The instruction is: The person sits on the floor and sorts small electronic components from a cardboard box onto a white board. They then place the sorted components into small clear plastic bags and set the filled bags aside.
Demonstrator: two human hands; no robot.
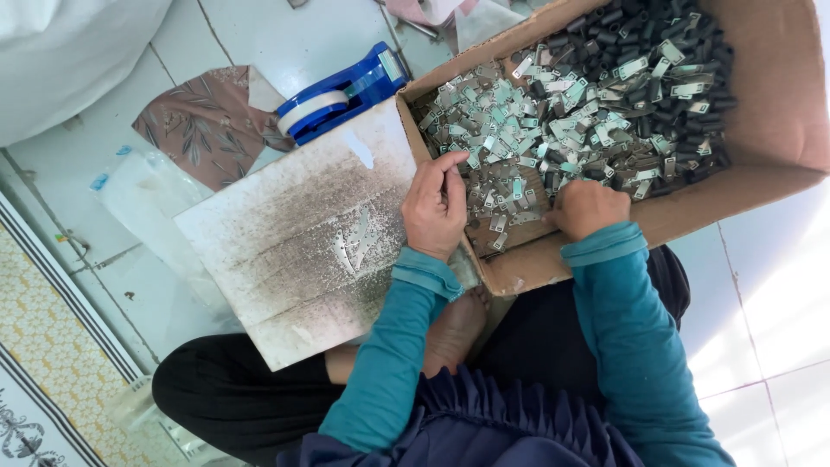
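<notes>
Both my hands in cardboard box: left hand pinches small metal tabs; right hand curled, grip unclear.

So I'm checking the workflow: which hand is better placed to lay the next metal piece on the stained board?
Probably the left hand: it sits at the cardboard box's edge bordering the stained board, nearest the pieces already laid there. The right hand is deeper among the metal pieces.

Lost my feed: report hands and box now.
Left hand and right hand both in cardboard box, on small metal tabs. Grips unclear. Nothing blocking.
</notes>
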